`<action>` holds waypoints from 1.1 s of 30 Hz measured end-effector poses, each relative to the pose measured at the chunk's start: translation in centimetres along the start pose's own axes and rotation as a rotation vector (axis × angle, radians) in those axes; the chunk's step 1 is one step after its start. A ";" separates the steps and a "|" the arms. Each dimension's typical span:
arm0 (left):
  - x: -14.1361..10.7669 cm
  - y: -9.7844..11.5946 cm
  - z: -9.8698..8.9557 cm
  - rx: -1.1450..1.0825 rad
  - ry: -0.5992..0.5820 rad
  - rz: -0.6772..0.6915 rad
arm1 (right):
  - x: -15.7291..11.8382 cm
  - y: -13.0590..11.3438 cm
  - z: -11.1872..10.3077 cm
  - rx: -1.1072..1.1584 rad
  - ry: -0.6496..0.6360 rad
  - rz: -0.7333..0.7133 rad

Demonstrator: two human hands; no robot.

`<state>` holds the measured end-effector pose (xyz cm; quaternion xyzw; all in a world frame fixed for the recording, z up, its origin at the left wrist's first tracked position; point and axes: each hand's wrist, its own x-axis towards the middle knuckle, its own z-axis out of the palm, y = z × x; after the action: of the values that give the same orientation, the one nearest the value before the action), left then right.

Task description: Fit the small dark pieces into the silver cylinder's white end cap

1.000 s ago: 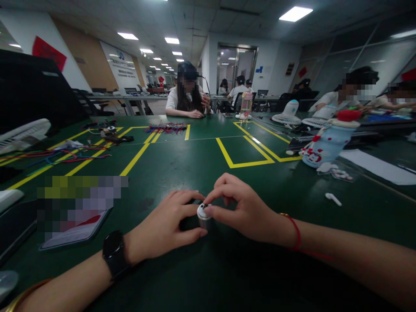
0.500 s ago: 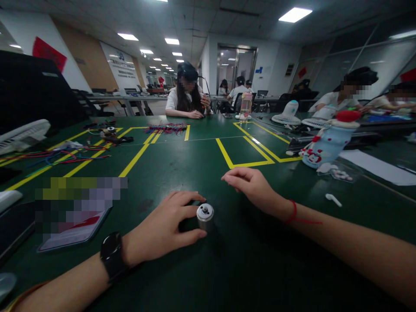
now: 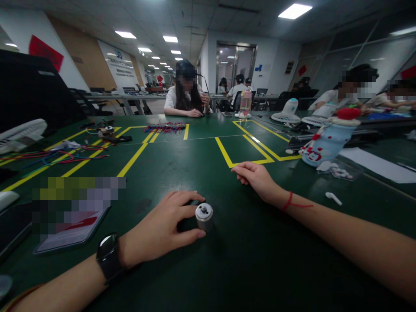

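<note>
A small silver cylindrical motor (image 3: 204,219) stands upright on the dark green table, its round top with a short shaft facing up. Curled around its left side is my left hand (image 3: 165,225), wearing a black watch. The index finger meets the motor's side, the thumb lies in front, and another finger reaches behind it. My right hand (image 3: 256,177), with a red string on the wrist, hovers beyond and to the right of the motor. Its fingers are pressed together in a pinch; anything between them is hidden or too small to make out.
A phone (image 3: 74,225) lies left of my left hand. Loose wires (image 3: 65,154) are further left, with a wire bundle (image 3: 165,128) at the back. To the right are a blue bottle (image 3: 328,138), an earbud (image 3: 333,198) and paper (image 3: 380,164). A person (image 3: 185,95) sits opposite.
My right hand has drawn slightly to the right, away from the motor, still pinched. My left hand and the motor keep the same position relative to each other; the view has shifted slightly.
</note>
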<state>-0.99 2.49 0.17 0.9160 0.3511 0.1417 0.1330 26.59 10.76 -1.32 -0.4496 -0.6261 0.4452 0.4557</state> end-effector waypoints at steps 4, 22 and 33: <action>0.1 0.0 0.0 0.004 -0.005 -0.005 | 0.2 0.3 -0.1 -0.025 -0.010 0.001; -0.1 0.1 0.1 0.007 0.021 -0.007 | -5.5 -5.9 5.1 -0.369 -0.365 -0.469; -0.1 0.3 -0.1 0.007 0.043 0.012 | -5.0 -6.1 4.0 -0.249 -0.387 -0.409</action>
<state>-0.93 2.22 0.35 0.9153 0.3487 0.1610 0.1215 22.65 4.11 3.01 -0.2736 -0.8285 0.3413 0.3497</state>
